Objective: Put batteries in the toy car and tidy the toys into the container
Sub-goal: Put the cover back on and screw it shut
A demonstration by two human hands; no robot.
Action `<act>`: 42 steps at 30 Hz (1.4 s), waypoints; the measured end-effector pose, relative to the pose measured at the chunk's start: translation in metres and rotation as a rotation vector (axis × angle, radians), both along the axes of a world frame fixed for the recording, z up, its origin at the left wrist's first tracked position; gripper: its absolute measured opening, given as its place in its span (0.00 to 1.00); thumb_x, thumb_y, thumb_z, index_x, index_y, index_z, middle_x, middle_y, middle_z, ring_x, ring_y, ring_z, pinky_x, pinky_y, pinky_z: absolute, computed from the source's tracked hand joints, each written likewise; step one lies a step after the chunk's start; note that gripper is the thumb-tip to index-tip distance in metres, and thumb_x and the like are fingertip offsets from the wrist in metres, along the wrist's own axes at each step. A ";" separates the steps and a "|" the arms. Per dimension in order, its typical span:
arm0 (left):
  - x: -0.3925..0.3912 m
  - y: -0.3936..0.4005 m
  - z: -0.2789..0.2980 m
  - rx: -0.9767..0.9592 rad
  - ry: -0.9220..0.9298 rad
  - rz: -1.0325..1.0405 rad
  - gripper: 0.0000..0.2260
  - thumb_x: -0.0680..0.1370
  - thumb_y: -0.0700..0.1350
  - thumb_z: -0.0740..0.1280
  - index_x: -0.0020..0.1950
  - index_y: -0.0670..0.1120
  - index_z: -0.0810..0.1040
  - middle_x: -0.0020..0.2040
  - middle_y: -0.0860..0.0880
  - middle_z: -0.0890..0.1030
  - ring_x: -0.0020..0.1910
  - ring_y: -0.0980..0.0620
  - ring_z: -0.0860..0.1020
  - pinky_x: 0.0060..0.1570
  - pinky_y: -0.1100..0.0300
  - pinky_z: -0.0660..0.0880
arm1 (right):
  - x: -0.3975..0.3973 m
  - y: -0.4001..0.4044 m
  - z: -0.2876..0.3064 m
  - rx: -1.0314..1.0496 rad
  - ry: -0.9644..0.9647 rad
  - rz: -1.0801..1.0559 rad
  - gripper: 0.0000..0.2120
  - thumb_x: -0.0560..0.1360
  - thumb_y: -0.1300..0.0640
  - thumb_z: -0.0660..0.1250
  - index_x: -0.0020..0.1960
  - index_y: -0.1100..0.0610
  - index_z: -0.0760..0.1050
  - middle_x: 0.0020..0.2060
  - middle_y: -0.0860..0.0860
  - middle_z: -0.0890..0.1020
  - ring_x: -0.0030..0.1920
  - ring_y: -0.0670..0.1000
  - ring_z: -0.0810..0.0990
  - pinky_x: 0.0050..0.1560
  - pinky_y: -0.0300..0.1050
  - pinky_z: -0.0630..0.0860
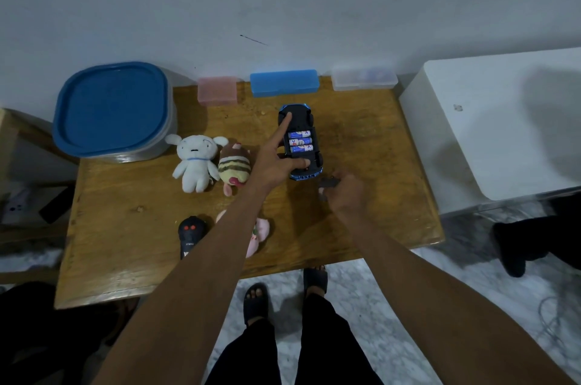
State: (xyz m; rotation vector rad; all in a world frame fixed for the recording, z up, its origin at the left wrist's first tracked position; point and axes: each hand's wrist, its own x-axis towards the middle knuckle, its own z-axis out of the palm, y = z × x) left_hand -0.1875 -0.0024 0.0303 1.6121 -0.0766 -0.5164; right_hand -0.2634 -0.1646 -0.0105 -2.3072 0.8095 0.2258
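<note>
A blue and black toy car (315, 128) lies upside down on the wooden table (132, 227). Its battery bay is uncovered and holds three batteries (300, 141). My left hand (276, 158) grips the car, with the forefinger on its far end and the thumb on its near end. Just right of the car's near end, my right hand (344, 194) holds a small dark battery cover (328, 182). A white plush dog (195, 161) and a striped plush (234, 166) lie left of the car. A pink plush (259, 233) is partly hidden under my left arm.
A container with a blue lid (113, 109) stands at the table's back left. Pink (217, 90), blue (284, 83) and clear (364, 78) small boxes line the back edge. A black remote control (190, 235) lies near the front. A white cabinet (490, 123) stands to the right.
</note>
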 end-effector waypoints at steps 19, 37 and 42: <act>0.010 0.020 0.007 -0.011 0.014 -0.005 0.48 0.69 0.29 0.76 0.77 0.65 0.62 0.70 0.48 0.74 0.66 0.50 0.76 0.61 0.48 0.79 | 0.080 -0.004 0.110 0.486 -0.422 -0.011 0.04 0.77 0.59 0.72 0.47 0.50 0.80 0.46 0.48 0.85 0.47 0.49 0.83 0.44 0.43 0.78; 0.006 0.025 0.010 -0.030 -0.032 -0.083 0.47 0.69 0.26 0.75 0.79 0.60 0.62 0.70 0.47 0.75 0.67 0.50 0.77 0.54 0.59 0.80 | 0.076 0.007 0.104 0.428 -0.302 0.203 0.05 0.75 0.59 0.74 0.51 0.55 0.84 0.47 0.46 0.85 0.46 0.39 0.82 0.44 0.31 0.73; 0.002 0.022 0.011 -0.026 -0.042 -0.064 0.47 0.68 0.27 0.75 0.78 0.61 0.63 0.70 0.48 0.75 0.67 0.50 0.76 0.57 0.56 0.80 | 0.074 0.007 0.098 0.385 -0.351 0.184 0.05 0.74 0.60 0.74 0.50 0.55 0.84 0.43 0.45 0.85 0.40 0.34 0.81 0.39 0.24 0.71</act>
